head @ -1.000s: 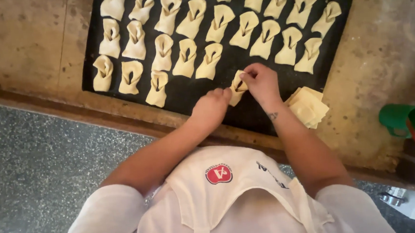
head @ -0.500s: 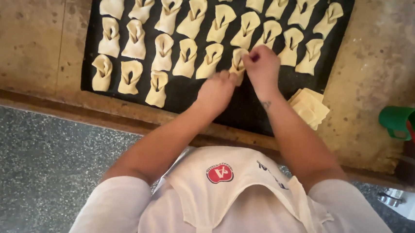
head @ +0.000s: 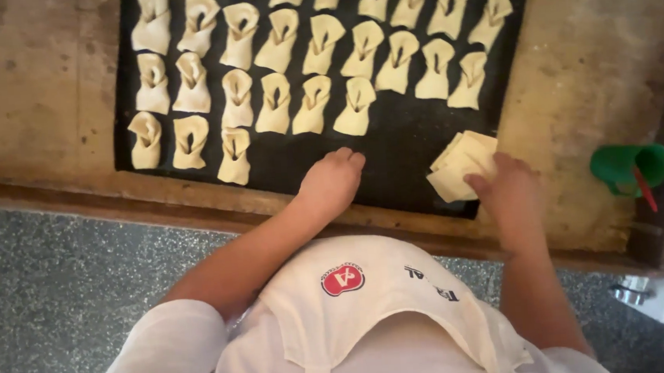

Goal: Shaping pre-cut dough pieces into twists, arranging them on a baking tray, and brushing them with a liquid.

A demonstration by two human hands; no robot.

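Stack of flat dough squares (head: 461, 167) at black tray's (head: 399, 139) near right corner, right hand (head: 510, 190) fingers on it, left hand (head: 332, 182) empty, loosely curled on tray; risk: several sheets lifting stuck together.

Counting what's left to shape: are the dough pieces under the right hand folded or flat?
Flat: the dough squares lie stacked and unfolded under the right hand.

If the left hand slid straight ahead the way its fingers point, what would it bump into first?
Probably the nearest folded dough piece in the front row. The left hand rests on the bare dark tray, fingers aimed up the tray toward it, with only empty tray between. Height is hard to judge.
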